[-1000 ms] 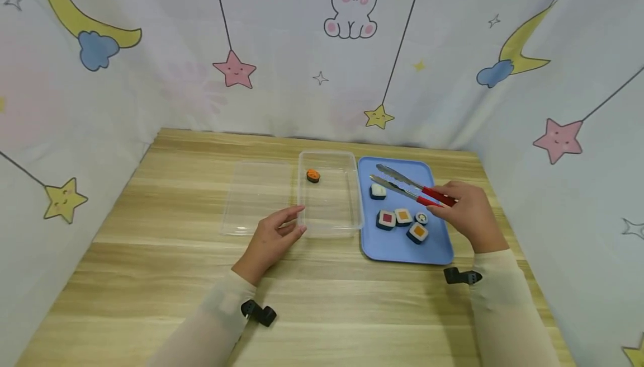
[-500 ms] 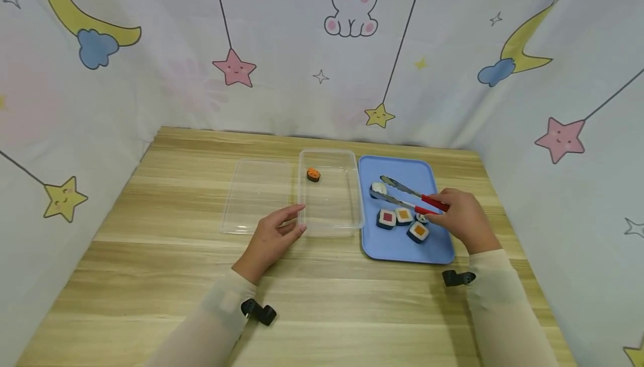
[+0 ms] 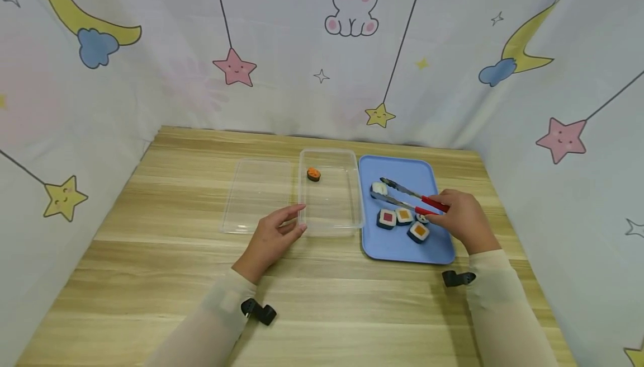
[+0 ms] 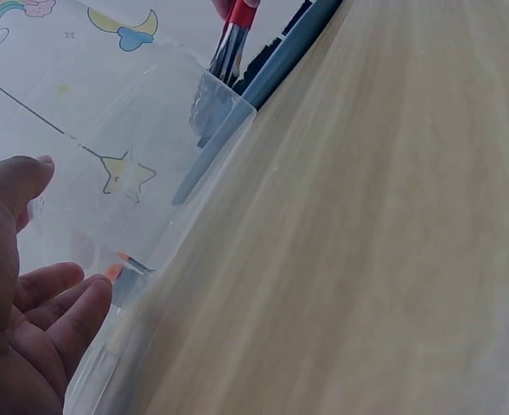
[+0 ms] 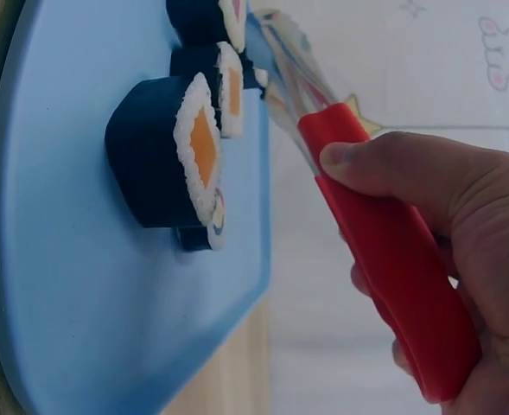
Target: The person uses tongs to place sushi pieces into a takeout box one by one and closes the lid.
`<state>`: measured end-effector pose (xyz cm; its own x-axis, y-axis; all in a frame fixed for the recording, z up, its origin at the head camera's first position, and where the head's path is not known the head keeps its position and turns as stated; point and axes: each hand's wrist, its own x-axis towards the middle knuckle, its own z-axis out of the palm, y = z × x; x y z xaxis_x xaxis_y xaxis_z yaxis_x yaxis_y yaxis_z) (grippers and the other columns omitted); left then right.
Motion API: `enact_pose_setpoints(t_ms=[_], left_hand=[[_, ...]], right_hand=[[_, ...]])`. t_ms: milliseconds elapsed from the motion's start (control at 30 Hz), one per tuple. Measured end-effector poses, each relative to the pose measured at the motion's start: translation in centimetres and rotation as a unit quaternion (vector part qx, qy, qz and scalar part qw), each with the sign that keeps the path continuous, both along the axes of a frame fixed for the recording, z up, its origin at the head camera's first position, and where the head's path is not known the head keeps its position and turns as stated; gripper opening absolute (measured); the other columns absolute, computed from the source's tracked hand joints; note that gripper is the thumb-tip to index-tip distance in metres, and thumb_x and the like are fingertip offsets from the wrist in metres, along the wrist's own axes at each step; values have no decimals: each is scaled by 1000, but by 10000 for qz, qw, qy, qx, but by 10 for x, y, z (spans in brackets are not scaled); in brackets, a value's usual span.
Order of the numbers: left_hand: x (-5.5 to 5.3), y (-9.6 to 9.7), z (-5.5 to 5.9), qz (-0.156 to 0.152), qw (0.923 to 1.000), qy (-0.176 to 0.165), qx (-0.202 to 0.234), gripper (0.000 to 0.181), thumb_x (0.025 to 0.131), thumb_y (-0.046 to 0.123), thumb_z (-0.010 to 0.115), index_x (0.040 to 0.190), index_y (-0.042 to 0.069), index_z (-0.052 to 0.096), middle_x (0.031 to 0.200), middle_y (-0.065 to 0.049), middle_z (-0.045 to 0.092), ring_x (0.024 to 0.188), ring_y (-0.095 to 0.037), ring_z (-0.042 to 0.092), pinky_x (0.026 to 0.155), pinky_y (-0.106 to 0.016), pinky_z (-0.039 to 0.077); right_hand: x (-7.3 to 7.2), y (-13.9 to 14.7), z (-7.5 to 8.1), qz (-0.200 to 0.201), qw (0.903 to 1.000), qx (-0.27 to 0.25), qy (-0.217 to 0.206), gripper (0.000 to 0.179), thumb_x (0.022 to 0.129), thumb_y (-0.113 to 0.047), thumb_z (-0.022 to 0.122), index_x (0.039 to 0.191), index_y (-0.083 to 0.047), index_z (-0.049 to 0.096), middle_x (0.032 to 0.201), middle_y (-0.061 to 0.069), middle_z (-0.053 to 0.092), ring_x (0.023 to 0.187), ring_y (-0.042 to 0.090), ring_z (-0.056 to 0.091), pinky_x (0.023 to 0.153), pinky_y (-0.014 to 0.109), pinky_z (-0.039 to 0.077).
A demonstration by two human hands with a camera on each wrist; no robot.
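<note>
My right hand (image 3: 465,219) grips red-handled metal tongs (image 3: 402,191) over the blue tray (image 3: 397,252). The tongs' arms are spread, their tips on either side of a white-topped sushi roll (image 3: 379,188); contact cannot be told. Nearer on the tray lie a roll with a red centre (image 3: 386,219) and two with orange centres, one in front (image 3: 418,233). A small roll (image 3: 421,219) is partly hidden by the right hand. My left hand (image 3: 269,241) has its fingertips at the left wall of a clear plastic box (image 3: 332,226), fingers loosely bent. Inside sits an orange-topped sushi piece (image 3: 313,174).
A clear flat lid (image 3: 256,196) lies on the wooden table (image 3: 322,311) left of the box. The box stands right beside the tray's left edge. Patterned white cloth (image 3: 282,48) hangs behind and at both sides.
My right hand has lowered the tongs toward the tray, bringing their tips down beside the white-topped roll. In the last half second it has hardly moved. The left hand has stayed in place.
</note>
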<state>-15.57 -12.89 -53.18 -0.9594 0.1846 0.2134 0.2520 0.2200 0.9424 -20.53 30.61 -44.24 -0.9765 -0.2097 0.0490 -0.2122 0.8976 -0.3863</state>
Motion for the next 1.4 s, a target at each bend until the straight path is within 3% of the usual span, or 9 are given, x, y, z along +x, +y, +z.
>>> enact_pose_setpoints(t_ms=[200, 533, 767, 1033, 1133, 1400], left_hand=[[0, 0, 0, -29, 10000, -12, 54, 46, 95, 10, 77, 139, 3, 65, 144, -16, 60, 129, -37, 62, 100, -32, 57], [0, 0, -2, 10, 10000, 3, 20, 46, 95, 11, 77, 139, 4, 65, 143, -15, 61, 128, -36, 62, 100, -32, 57], [0, 0, -3, 0, 10000, 18, 42, 46, 96, 11, 77, 139, 4, 65, 143, -15, 61, 128, -35, 62, 100, -32, 57], [0, 0, -2, -3, 10000, 10, 74, 46, 95, 10, 77, 139, 3, 65, 144, -15, 60, 129, -36, 62, 100, -31, 57], [-1, 0, -3, 4, 10000, 10, 56, 46, 95, 10, 77, 139, 4, 65, 143, -15, 61, 128, -36, 62, 100, -32, 57], [-1, 0, -3, 4, 10000, 15, 52, 46, 95, 9, 77, 139, 4, 65, 143, -15, 61, 128, -36, 62, 100, -33, 57]], right_hand=[[2, 1, 3, -131, 9998, -139, 104, 44, 85, -19, 87, 124, -3, 76, 108, 19, 72, 86, 30, 62, 70, 42, 59], [1, -5, 21, -171, 9986, -414, 297, 47, 85, -19, 88, 127, -3, 75, 108, 17, 70, 88, 33, 61, 68, 40, 61], [-7, -18, 29, 41, 9973, -496, 531, 43, 85, -18, 88, 124, -5, 76, 103, 14, 71, 83, 30, 60, 63, 36, 58], [-19, -47, 36, 313, 9967, -584, 467, 45, 85, -18, 88, 126, -8, 76, 119, 19, 71, 100, 36, 64, 78, 51, 64], [-24, -59, 35, 514, 9953, -598, 554, 44, 83, -17, 89, 125, -8, 77, 112, 15, 72, 93, 32, 64, 74, 48, 64], [-34, -87, 29, 898, 9935, -499, 487, 43, 83, -21, 89, 123, -11, 78, 105, 5, 73, 92, 27, 65, 73, 41, 62]])
